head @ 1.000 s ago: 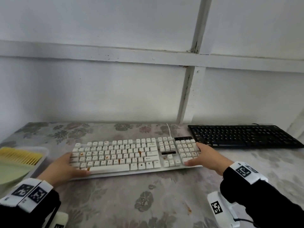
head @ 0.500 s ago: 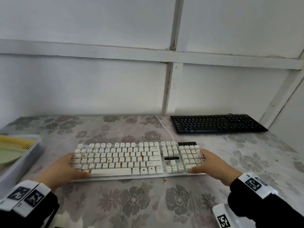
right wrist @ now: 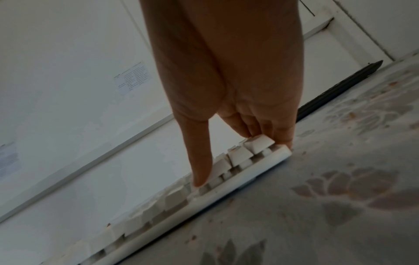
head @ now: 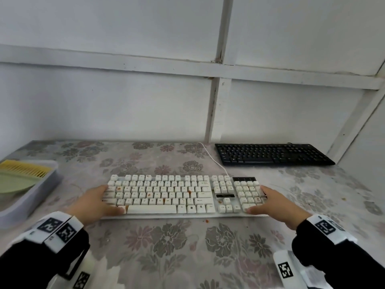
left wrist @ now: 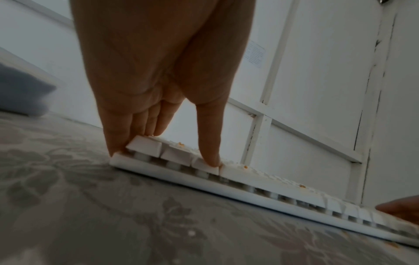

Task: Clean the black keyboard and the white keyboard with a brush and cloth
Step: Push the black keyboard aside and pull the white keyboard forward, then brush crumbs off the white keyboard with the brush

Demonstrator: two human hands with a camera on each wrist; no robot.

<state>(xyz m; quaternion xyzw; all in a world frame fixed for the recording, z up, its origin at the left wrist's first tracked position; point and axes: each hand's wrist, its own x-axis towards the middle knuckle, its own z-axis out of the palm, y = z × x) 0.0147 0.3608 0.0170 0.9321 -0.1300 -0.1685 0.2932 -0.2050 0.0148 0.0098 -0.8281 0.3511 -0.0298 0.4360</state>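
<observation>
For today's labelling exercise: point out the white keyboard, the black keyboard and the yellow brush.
white keyboard [head: 152, 209], head view, on the spacebar.
black keyboard [head: 270, 154], head view, middle of the key field.
yellow brush [head: 27, 168], head view, on its bristles, in the tray at left.

Both arms reach forward in black sleeves with white marker bands at the wrists. The left hand [head: 94, 202] and the right hand [head: 275, 205] lie palm-down, fingers straight together, thumbs spread inward and pressing down.
</observation>
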